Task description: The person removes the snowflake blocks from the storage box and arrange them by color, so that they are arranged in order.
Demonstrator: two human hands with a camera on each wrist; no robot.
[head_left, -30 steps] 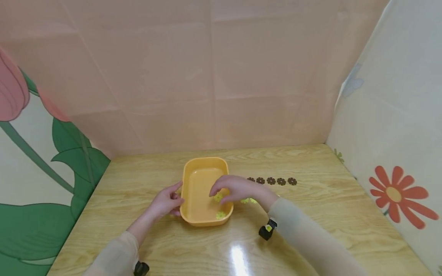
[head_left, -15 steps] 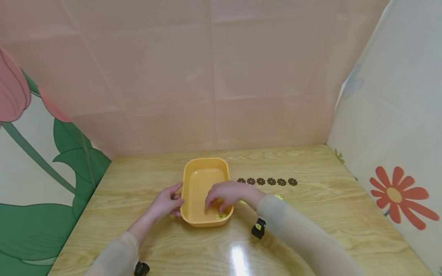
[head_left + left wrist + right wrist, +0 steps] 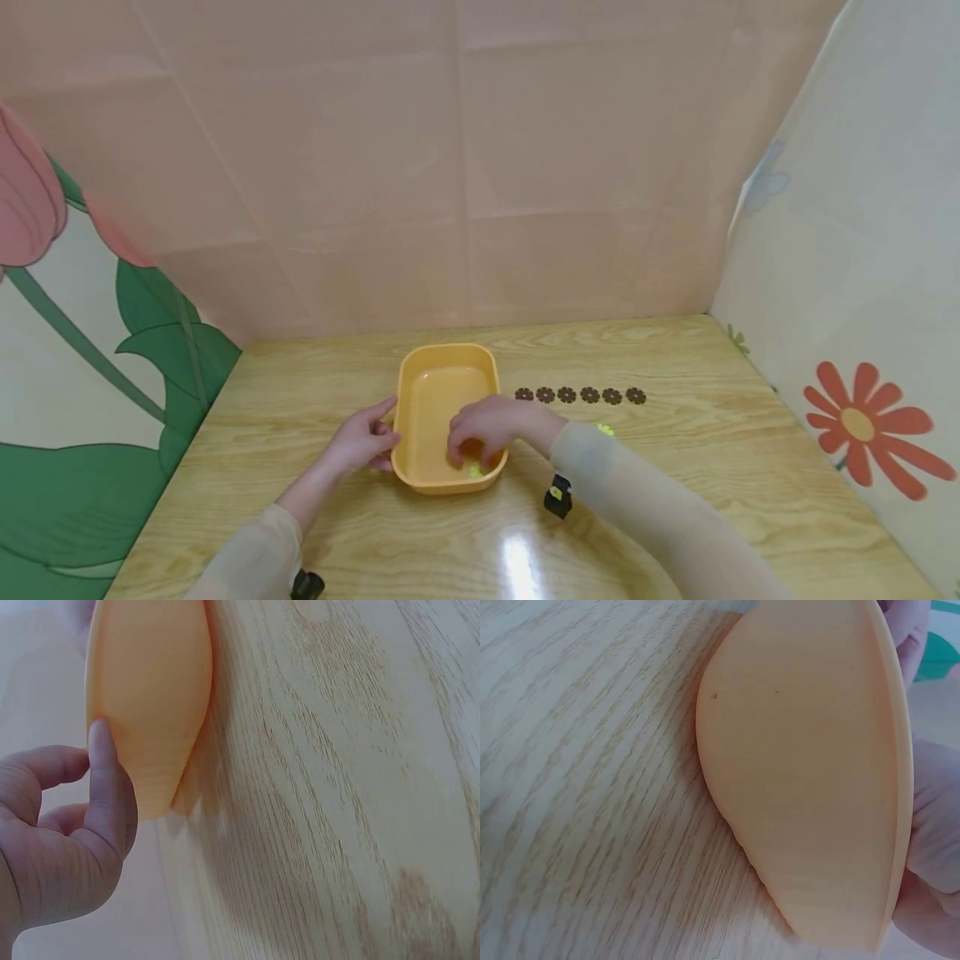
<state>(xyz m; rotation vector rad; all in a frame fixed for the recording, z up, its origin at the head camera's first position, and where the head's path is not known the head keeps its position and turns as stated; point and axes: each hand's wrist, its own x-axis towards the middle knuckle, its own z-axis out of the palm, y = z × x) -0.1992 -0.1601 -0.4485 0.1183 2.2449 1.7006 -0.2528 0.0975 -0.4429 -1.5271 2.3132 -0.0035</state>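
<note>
A yellow-orange plastic basin (image 3: 431,417) stands on the wooden table. My left hand (image 3: 360,442) holds its left edge, thumb and fingers at the rim; the left wrist view shows fingers (image 3: 105,780) against the outer wall. Inside the basin's near right part is my right hand (image 3: 487,425), fingers bent downward with a gap between thumb and fingers. A small yellow flower-shaped piece (image 3: 476,471) lies on the basin floor by those fingertips. Whether they touch it cannot be seen. In the right wrist view the basin's wall (image 3: 802,765) hides most of this hand.
Several dark brown flower-shaped pieces (image 3: 589,395) lie in a row right of the basin. One yellow flower piece (image 3: 605,429) shows on the table beyond the right sleeve (image 3: 622,467). A pink cloth wall (image 3: 465,167) rises behind the table (image 3: 315,367).
My right hand has moved left and down into the basin, over the yellow pieces, uncovering one more brown piece in the row. The left hand and the basin have stayed nearly still.
</note>
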